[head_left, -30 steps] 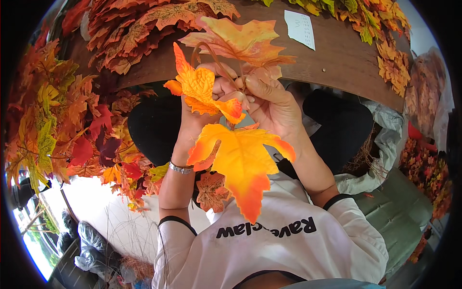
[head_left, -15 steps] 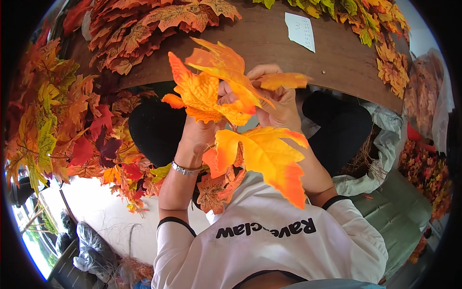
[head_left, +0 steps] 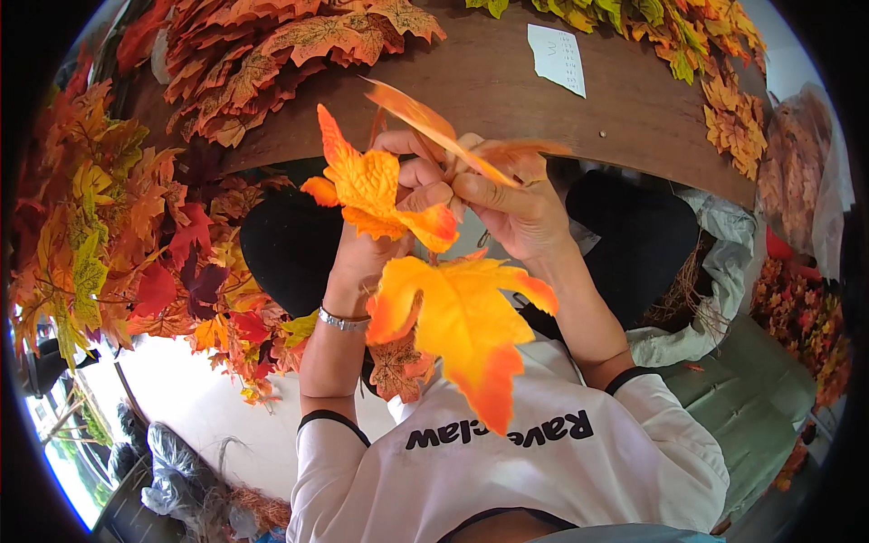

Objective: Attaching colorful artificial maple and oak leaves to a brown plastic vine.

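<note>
Room: a crowded space, with autumn foliage (head_left: 136, 244) heaped down my left side and a green padded block (head_left: 733, 389) low on my right.
Table: brown wood (head_left: 643, 127), its near edge curving across in front of me; my hands are by that edge.
Leaf piles: a stack of orange-red leaves (head_left: 272, 63) at the table's far left, and yellow-green leaves (head_left: 670, 27) at its far right.
Leaf spray: yellow-orange, held up between my two hands, above my lap and off the table.
How far along: the spray carries a broad yellow leaf (head_left: 457, 326) hanging lowest and a curled orange leaf (head_left: 367, 181) on the left. The upper leaf (head_left: 434, 127), nearly edge-on, sits at my fingers; I judge its joint is the part being worked, and I cannot tell whether it is fixed. The spray has yet to be put down.
Right hand: my thumb and forefinger (head_left: 520, 213) pinch narrowly at the base of that upper leaf; the forearm slants up and inward.
Left hand: fingers (head_left: 418, 172) curled close round the stems, partly hidden by the curled leaf; the wrist is raised, nearly meeting the other hand.
Paper slip: white (head_left: 557, 60), flat on the table beyond my hands.
Wristband: silvery (head_left: 344, 321), on my left wrist.
</note>
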`<action>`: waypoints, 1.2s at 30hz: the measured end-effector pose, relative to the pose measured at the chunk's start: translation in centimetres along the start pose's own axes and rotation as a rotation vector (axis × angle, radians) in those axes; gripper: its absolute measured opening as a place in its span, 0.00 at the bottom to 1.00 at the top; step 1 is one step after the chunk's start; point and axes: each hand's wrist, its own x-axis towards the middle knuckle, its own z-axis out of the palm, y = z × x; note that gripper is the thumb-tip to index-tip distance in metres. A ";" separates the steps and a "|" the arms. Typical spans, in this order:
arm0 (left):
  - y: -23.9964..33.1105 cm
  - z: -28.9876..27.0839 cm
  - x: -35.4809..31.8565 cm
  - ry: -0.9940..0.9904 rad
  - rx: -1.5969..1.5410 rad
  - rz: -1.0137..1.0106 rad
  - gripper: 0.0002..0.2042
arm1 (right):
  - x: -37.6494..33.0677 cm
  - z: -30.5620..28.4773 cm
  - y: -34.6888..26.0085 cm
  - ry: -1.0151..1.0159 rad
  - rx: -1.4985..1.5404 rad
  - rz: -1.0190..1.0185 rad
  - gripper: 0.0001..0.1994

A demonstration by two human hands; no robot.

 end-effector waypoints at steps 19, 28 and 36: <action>0.7 0.1 0.4 -0.011 -0.015 0.175 0.10 | -0.5 0.9 -1.3 -0.074 -1.217 -0.545 0.14; 0.6 -0.3 0.4 0.114 0.055 0.215 0.10 | -1.1 0.1 1.2 0.085 -0.049 -0.049 0.08; 0.7 1.0 0.3 0.106 -0.064 0.153 0.08 | -2.1 0.6 2.9 -0.051 0.190 0.102 0.15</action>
